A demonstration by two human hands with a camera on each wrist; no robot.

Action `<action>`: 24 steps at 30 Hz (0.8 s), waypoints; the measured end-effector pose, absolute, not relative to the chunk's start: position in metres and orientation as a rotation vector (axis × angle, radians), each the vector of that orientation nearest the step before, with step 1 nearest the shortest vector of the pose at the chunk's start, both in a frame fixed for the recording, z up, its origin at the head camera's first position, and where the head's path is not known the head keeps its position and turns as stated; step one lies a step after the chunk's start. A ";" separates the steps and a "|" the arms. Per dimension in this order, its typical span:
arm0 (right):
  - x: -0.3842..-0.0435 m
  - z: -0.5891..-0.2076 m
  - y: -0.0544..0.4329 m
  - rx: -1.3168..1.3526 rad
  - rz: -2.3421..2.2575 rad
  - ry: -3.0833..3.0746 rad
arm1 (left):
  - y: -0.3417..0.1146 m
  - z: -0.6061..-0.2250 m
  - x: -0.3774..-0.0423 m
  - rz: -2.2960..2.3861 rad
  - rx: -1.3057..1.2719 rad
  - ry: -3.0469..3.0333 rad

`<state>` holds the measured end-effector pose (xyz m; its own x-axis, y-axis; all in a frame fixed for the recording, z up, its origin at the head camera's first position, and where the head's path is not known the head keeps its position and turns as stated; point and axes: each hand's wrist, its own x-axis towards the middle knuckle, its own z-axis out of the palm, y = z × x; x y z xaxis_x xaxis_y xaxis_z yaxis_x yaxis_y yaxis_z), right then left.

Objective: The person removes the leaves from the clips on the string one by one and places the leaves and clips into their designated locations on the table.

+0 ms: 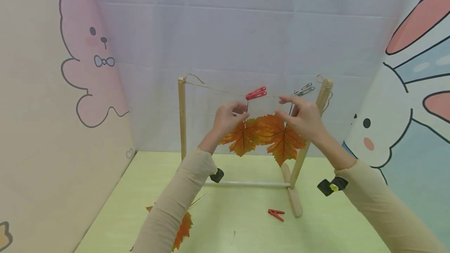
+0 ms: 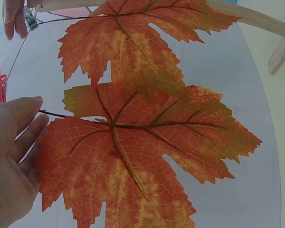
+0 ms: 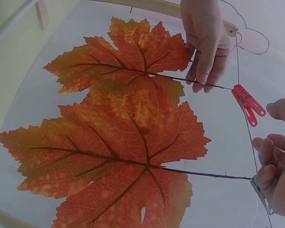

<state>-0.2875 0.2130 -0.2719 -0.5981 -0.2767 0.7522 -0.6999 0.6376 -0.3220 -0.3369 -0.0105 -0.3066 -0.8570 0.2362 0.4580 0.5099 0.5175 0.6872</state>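
Note:
Two orange maple leaves hang from a string. A red clothespin (image 1: 256,93) holds the left leaf (image 1: 242,138); a grey clothespin (image 1: 305,89) is at the stem of the right leaf (image 1: 284,139). My left hand (image 1: 228,119) pinches the left leaf's dark stem just below the red clothespin, thumb in front and fingers behind in the right wrist view. Beside the grey clothespin, my right hand (image 1: 302,116) has thumb and index finger spread apart, with nothing between their tips. In the right wrist view its fingers (image 3: 268,154) overlap the grey clothespin (image 3: 261,194).
The string runs between two wooden posts (image 1: 182,120), joined low by a white rod (image 1: 249,184). On the pale green table lie a red clothespin (image 1: 276,214) and another maple leaf (image 1: 184,231), partly hidden under my left sleeve. Rabbit-printed walls (image 1: 88,50) flank the table.

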 end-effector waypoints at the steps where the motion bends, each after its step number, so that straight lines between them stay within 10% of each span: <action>1: -0.288 -0.271 0.212 0.753 0.805 -2.184 | -0.010 -0.307 -0.337 -1.259 -0.620 -2.457; 24: -0.300 -0.255 0.198 0.666 0.795 -2.287 | -0.009 -0.310 -0.335 -1.238 -0.664 -2.401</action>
